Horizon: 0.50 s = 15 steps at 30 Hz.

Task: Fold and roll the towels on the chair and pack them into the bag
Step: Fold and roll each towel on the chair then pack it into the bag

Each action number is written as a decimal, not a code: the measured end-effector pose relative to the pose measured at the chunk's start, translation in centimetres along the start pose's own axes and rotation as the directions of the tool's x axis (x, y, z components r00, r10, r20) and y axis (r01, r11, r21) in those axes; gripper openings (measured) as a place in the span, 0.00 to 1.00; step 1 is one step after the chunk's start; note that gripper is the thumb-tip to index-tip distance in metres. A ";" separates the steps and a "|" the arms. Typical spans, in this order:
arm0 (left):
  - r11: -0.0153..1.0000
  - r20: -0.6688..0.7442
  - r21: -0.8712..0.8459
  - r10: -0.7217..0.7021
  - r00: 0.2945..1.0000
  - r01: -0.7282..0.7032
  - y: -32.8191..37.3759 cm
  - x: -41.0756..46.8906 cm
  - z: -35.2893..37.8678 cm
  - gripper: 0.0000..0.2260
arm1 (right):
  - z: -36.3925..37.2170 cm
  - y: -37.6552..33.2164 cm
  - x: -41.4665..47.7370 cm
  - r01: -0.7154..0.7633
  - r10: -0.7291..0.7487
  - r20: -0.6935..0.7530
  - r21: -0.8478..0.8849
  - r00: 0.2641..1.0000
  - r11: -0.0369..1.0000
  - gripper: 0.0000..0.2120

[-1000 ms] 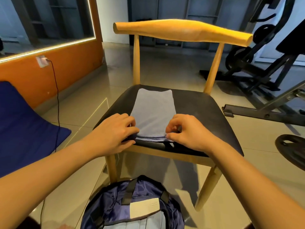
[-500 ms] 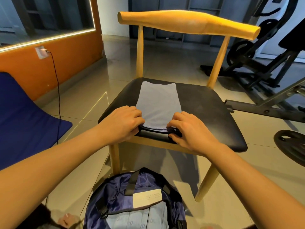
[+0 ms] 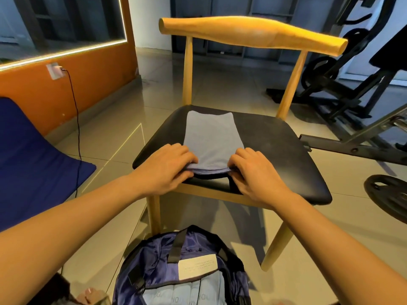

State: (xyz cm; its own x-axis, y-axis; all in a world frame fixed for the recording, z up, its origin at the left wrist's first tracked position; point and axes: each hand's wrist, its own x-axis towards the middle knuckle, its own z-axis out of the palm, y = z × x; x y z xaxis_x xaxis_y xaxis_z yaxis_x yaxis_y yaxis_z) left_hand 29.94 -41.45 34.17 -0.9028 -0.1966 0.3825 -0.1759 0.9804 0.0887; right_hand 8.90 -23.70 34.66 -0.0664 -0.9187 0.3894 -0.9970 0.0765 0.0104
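Note:
A grey-blue towel (image 3: 211, 137), folded into a long strip, lies lengthwise on the black seat of a wooden chair (image 3: 284, 155). My left hand (image 3: 167, 166) pinches the towel's near left corner and my right hand (image 3: 253, 170) pinches its near right corner. The near edge is lifted off the seat and curled over, with several layers showing. An open purple bag (image 3: 182, 267) stands on the floor below the chair's front edge, with light blue rolled towels inside it.
A dark blue mat (image 3: 33, 155) leans at the left below an orange wall with a plugged-in black cable (image 3: 76, 119). Black gym equipment (image 3: 352, 95) and a weight plate (image 3: 389, 194) stand at the right. Glossy tiled floor surrounds the chair.
Both hands have lifted the towel's near edge off the seat and started curling it away from me. The camera has shifted slightly.

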 end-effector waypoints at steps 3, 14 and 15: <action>0.998 -0.030 0.063 0.022 0.999 -0.020 -0.2 -0.3 -0.1 0.11 | -1.3 0.9 0.1 -0.073 0.057 0.126 0.130 0.990 0.989 0.06; 0.890 0.069 -0.285 -0.352 0.933 0.357 0.8 -0.5 -0.5 0.10 | -3.1 2.0 1.4 -0.335 0.175 0.420 0.344 0.890 0.877 0.13; 0.855 0.077 -0.315 -0.409 0.909 0.411 1.0 -0.4 -0.4 0.08 | -3.1 1.9 1.6 -0.341 0.180 0.431 0.332 0.884 0.880 0.14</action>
State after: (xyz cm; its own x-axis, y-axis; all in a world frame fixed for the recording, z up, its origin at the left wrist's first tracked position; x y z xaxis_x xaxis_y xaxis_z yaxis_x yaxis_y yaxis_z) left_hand 30.26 -40.38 34.53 -0.7791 -0.5788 0.2410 -0.3981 0.7536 0.5230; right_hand 6.98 -23.79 38.19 -0.2554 -0.9655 -0.0506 -0.8674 0.2519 -0.4292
